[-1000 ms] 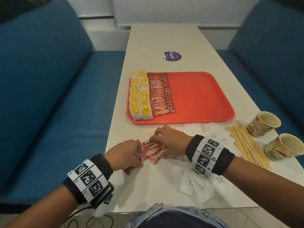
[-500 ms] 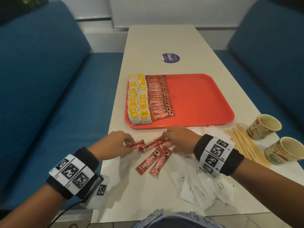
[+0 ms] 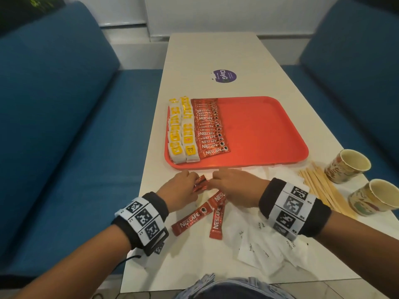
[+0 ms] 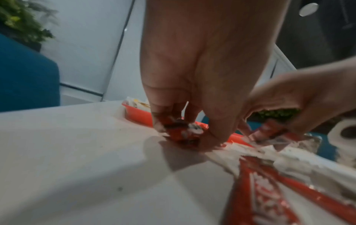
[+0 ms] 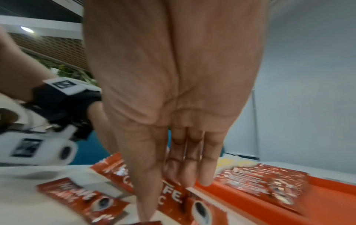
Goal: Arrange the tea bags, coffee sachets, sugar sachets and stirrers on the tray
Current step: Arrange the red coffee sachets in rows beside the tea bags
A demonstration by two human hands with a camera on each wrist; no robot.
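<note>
Two loose coffee sachets (image 3: 191, 220) nearest, flat on the tabletop (image 3: 151, 190) beside a scatter of white sugar sachets (image 3: 265, 253). Long axes running diagonally, the far ends converging under the right hand (image 3: 235, 186), the near ends splayed apart toward the body. Lying just as half a second ago.

Just beyond, a small bundle of coffee sachets (image 3: 200, 183) caught between both hands, long axis crosswise, roughly parallel to the near rim of the tray (image 3: 259, 130). Left hand (image 3: 181, 188) pinching the bundle's left end between thumb and curled fingers (image 4: 167, 112), low against the tabletop. Right-hand fingers (image 5: 192, 159) pressed side by side, tips down, with the thumb pinching the right end. Both hands now almost touching, where half a second ago a clear gap of sachet showed between them; left hand also nearer the tray than before.

To the right, wooden stirrers (image 3: 323, 188) in a loose sheaf, pointing away and leftward, and two paper cups (image 3: 347, 165) on their sides.

Farther on, the red tray lengthwise across the tabletop. Along its left side, tea bags (image 3: 182, 130) in two columns, then a shingled column of coffee sachets (image 3: 210, 128), each lying crosswise. Unchanged from earlier. Beyond the tray, a purple sticker (image 3: 224, 75).
</note>
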